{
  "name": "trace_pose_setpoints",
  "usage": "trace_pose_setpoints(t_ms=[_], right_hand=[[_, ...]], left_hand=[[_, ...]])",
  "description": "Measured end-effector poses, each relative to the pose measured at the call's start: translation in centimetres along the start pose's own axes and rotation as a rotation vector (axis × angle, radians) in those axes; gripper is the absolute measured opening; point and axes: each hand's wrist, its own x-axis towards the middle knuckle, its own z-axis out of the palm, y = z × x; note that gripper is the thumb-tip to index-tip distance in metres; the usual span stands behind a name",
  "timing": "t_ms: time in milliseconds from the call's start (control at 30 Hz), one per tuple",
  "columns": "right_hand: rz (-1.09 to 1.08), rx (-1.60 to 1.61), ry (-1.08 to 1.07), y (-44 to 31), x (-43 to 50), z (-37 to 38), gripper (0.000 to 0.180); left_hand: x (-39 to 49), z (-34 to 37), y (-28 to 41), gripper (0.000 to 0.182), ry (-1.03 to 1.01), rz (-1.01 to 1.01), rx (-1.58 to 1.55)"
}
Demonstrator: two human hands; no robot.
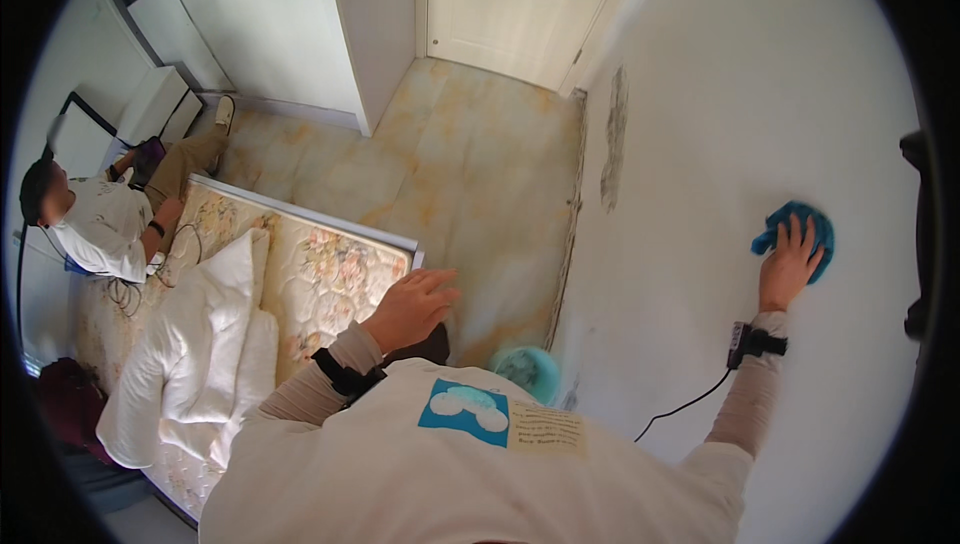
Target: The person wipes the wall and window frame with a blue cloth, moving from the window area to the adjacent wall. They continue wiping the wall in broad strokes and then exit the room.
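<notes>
My right hand (787, 266) presses a blue cloth (806, 225) flat against the white wall (697, 169) at the right, fingers spread over it. My left hand (411, 310) is held in the air before my body, near the corner of the bed, holding nothing, its fingers apart. Below it, on the floor close to the wall, stands a light-blue bucket (551, 379), partly hidden by my shirt; what it holds looks like water. A grey, worn patch (615, 142) marks the wall beyond the bucket.
A floral mattress (330, 266) with a white quilt (217, 334) lies at the left. Another person (105, 221) sits at its far edge, beside cables (126, 296). A white cabinet (277, 33) and a closed door (517, 11) stand beyond the marbled tile floor (465, 154).
</notes>
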Motion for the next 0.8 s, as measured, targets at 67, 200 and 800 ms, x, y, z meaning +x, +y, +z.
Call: trace_pose_setpoints(t_ms=[67, 200, 800], right_hand=[[0.0, 0.032, -0.057, -0.6, 1.9, 2.9, 0.034], [-0.025, 0.122, -0.132, -2.1, 5.0, 8.4, 0.032], [0.852, 1.91, -0.696, -24.1, 15.7, 29.7, 0.033]], left_hand=[[3.6, 0.0, -2.0, 0.026, 0.056, 0.005, 0.016], [8.4, -1.0, -4.6, 0.028, 0.049, 0.027, -0.018], [34.3, 1.5, -11.4, 0.06, 0.059, -0.139, -0.21]])
